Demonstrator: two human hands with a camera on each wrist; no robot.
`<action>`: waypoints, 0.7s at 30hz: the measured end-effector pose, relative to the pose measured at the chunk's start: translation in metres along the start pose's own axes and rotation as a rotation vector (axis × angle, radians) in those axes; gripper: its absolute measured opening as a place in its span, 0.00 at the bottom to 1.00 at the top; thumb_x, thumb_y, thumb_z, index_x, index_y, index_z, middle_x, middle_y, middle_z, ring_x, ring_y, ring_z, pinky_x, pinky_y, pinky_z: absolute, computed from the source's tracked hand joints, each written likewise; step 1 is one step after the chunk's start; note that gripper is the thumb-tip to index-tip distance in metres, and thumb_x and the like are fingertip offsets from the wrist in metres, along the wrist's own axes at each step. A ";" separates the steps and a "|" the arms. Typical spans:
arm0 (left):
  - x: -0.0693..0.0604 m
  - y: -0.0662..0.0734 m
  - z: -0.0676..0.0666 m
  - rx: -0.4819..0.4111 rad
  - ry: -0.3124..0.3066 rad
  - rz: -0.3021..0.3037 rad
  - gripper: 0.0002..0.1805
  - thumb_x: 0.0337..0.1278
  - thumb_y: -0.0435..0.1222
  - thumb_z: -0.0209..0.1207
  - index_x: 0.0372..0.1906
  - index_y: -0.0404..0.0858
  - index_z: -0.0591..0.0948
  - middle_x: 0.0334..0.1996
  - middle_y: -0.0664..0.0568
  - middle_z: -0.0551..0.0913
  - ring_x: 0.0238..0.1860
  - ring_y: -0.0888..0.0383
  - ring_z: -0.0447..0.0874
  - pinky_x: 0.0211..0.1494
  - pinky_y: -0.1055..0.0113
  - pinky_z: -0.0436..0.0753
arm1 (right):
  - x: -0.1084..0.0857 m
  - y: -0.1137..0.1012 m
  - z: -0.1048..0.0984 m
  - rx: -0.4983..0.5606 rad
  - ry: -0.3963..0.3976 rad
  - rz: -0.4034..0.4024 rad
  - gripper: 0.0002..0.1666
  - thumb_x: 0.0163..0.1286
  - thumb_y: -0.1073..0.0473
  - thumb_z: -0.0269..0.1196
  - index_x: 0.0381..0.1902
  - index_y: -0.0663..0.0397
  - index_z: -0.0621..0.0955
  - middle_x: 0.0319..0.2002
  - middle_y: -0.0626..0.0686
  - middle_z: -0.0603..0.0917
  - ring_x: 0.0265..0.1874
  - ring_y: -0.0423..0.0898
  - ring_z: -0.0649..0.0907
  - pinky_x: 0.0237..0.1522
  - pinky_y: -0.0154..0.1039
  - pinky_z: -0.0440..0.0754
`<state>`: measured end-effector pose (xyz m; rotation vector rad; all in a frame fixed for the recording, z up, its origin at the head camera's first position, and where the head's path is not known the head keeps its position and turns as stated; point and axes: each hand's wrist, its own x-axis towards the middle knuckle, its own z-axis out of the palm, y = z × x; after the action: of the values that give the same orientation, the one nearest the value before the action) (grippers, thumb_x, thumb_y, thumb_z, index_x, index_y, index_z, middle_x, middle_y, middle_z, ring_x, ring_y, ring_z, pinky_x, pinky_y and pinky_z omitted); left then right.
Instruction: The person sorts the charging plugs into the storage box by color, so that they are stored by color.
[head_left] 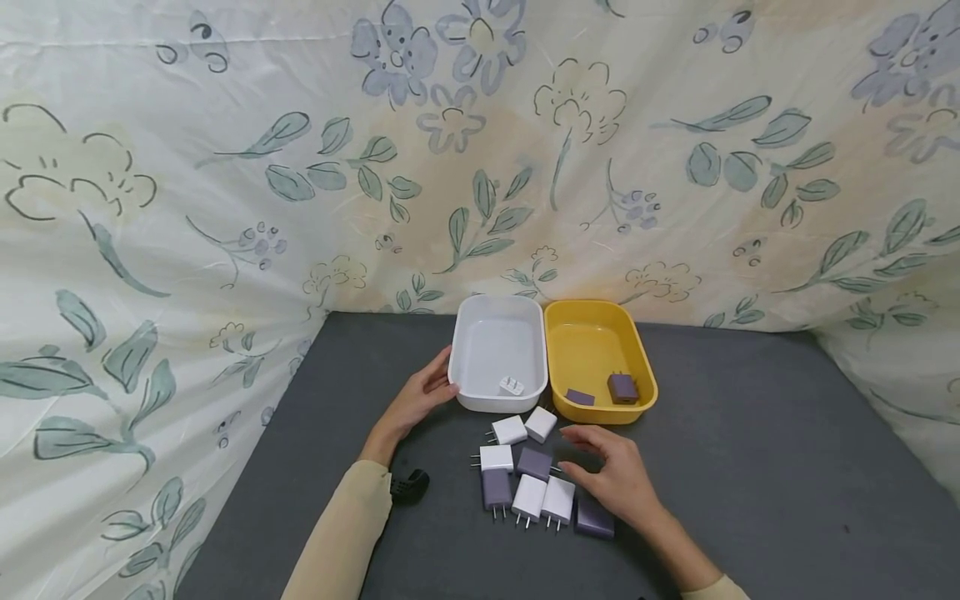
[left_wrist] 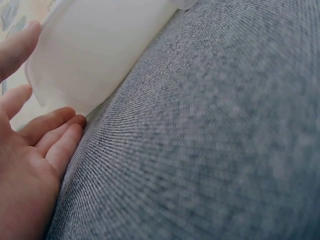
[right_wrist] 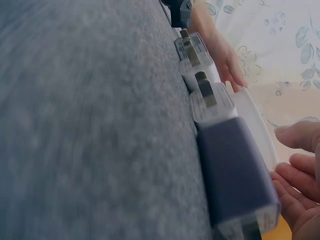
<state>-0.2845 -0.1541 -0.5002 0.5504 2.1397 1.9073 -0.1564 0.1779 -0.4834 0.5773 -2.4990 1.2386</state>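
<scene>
A: What stands behind the bench [head_left: 750, 467]?

B: A pale cloth [head_left: 675, 242], hung across the back and carried along both the left and right sides.

A: And its print?

B: Mauve flowers [head_left: 395, 58] near the top, a pale yellow bloom [head_left: 581, 104] on a stem, sprigs of grey-green leaves [head_left: 483, 193], little clusters of purple berries [head_left: 261, 243]. Many have loose, dark outlines.

A: How does the fabric itself look?

B: White at the left, peach-tinted toward the middle, with a faint crease [head_left: 150, 42] at upper left.

A: The bench top?

B: Dark grey; the left wrist view shows fine ribbing. A small dark speck [head_left: 847, 528] sits toward the right.
</scene>
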 end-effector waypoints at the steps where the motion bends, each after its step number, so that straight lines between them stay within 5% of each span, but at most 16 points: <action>1: 0.000 0.000 0.000 0.002 0.004 0.001 0.42 0.66 0.33 0.59 0.78 0.50 0.51 0.74 0.43 0.62 0.73 0.47 0.64 0.71 0.52 0.68 | 0.000 0.000 0.001 -0.001 -0.005 -0.001 0.27 0.47 0.66 0.77 0.48 0.59 0.84 0.43 0.54 0.88 0.40 0.50 0.88 0.43 0.44 0.87; 21: -0.001 -0.002 0.002 0.012 0.029 0.015 0.40 0.65 0.37 0.60 0.77 0.56 0.55 0.72 0.46 0.66 0.72 0.49 0.66 0.71 0.51 0.69 | 0.006 -0.008 0.017 -0.014 -0.128 0.079 0.26 0.48 0.67 0.76 0.48 0.60 0.84 0.43 0.53 0.87 0.40 0.47 0.87 0.44 0.39 0.86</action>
<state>-0.2837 -0.1532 -0.5026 0.5455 2.1718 1.9233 -0.1589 0.1583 -0.4859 0.5761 -2.6583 1.2472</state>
